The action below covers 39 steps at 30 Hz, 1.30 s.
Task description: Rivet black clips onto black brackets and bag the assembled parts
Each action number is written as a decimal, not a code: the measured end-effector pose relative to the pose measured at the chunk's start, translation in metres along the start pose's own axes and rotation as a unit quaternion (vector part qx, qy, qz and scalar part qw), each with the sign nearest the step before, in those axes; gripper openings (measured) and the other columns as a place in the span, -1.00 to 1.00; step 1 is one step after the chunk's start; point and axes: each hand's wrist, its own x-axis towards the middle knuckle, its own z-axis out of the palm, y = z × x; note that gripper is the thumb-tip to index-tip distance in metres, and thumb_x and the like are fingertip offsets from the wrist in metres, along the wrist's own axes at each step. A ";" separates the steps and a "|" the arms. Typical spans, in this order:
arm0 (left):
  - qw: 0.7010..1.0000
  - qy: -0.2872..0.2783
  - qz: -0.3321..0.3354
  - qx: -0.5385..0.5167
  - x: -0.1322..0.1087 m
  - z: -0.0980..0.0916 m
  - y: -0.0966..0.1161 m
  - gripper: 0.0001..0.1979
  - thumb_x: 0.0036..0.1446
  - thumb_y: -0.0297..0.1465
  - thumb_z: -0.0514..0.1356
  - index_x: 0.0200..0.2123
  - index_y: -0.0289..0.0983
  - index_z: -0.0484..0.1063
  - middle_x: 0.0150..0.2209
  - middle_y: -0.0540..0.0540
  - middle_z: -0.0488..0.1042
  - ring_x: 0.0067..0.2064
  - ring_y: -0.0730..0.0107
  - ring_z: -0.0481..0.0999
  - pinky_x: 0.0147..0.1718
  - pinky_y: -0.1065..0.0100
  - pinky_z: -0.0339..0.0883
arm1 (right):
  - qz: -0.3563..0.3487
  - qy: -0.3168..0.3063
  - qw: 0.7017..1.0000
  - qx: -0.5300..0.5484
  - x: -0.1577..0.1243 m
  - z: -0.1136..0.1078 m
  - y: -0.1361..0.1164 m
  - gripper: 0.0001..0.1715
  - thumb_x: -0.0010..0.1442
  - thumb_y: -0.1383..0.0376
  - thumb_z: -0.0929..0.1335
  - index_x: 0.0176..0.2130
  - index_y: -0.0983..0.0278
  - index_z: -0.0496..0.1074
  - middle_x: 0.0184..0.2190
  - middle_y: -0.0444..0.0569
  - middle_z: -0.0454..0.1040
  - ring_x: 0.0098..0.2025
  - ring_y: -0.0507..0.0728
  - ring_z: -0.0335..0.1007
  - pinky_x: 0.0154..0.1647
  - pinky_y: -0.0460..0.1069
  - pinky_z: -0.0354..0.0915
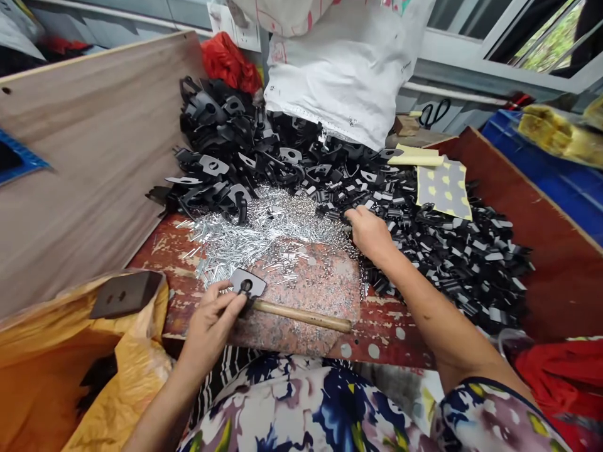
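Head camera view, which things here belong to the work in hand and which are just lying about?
In hand: left hand on black plate; right hand in black clips; silver pins; wooden handle.
Lying about: scissors; white sack; dotted sheet.

No legible text anywhere; only blurred red print on the white sack (348, 69).

Bench top (391, 329), red paint worn. One granite slab (320, 282) is set at the front edge; a wooden-handled tool (306, 317) and a black plate (248, 282) are laid on it. Silver pins (264, 235) are heaped centre, large black brackets (221, 150) rear left, small black clips (466, 257) right.
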 end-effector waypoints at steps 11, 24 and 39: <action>0.902 -0.063 -0.252 -0.344 -0.011 -0.006 0.032 -0.66 -0.15 -0.18 0.54 -0.35 -0.26 0.65 -0.23 -0.10 0.51 -0.37 0.45 0.40 -0.46 0.46 0.40 | -0.049 -0.039 0.984 0.167 -0.140 0.027 -0.039 -0.64 0.24 0.52 0.23 -0.20 0.23 0.55 -0.18 0.05 0.55 -0.15 0.18 0.47 -0.10 0.10 0.43; 0.885 -0.182 -0.174 -0.392 -0.020 0.047 0.063 -0.79 0.04 -0.23 0.42 -0.35 -0.27 0.64 -0.10 -0.12 0.42 -0.28 0.41 0.45 -0.39 0.40 0.52 | -0.051 0.118 0.902 0.412 -0.107 0.015 -0.146 -0.69 0.27 0.40 0.32 -0.16 0.06 0.60 -0.30 -0.16 0.62 -0.18 0.14 0.52 0.33 0.39 0.13; 0.948 -0.181 -0.094 -0.245 -0.023 0.031 0.038 -0.78 0.14 -0.22 0.31 -0.41 -0.26 0.60 0.17 -0.22 0.37 -0.31 0.38 0.43 -0.55 0.41 0.41 | -0.016 -0.119 0.820 0.560 -0.133 0.027 -0.140 -0.60 0.31 0.26 0.31 0.10 0.12 0.53 -0.06 -0.06 0.65 -0.03 0.15 0.55 0.13 0.17 0.37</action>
